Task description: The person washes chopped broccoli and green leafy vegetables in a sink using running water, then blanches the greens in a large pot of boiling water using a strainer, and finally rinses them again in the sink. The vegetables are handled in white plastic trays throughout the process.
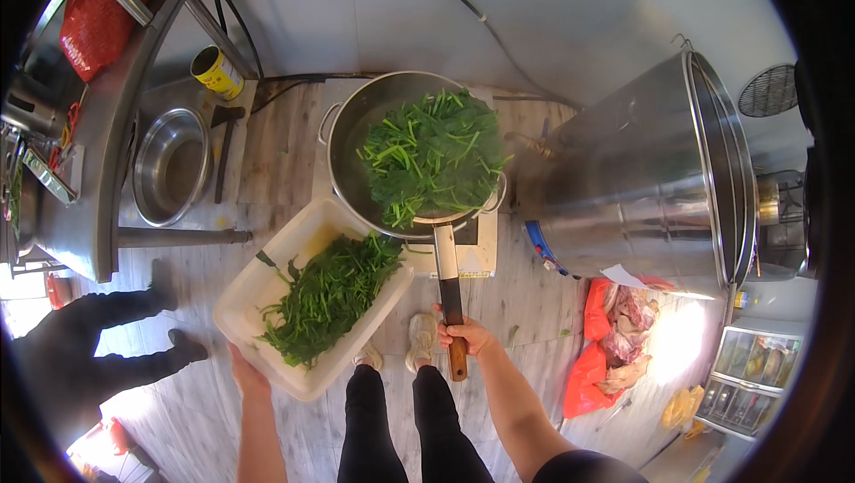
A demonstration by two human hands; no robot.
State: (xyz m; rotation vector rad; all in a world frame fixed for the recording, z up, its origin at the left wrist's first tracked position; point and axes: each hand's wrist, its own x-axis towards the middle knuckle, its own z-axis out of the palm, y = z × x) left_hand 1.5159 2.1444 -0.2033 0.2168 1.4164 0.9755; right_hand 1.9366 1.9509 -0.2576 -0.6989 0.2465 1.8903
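My right hand [467,337] grips the wooden handle [455,329] of a skimmer, whose head is hidden under a large heap of cut leafy greens [431,155]. The heap is over a wide steel pot [347,122] that stands on a pale cooker. My left hand [250,376] holds the near left side of a white plastic tub [240,296], tilted beside the pot. More cut greens [334,296] lie in that tub, with a little yellowish liquid at its far end. Bits of green hang at the pot's rim next to the tub.
A tall steel drum [628,182] stands right; red bags with raw meat [628,339] lie near it. At left are a metal table [107,169], a steel basin [143,169], a hatchet [226,149] and a yellow can [217,73]. Another person's dark-clad legs [113,349] are at lower left.
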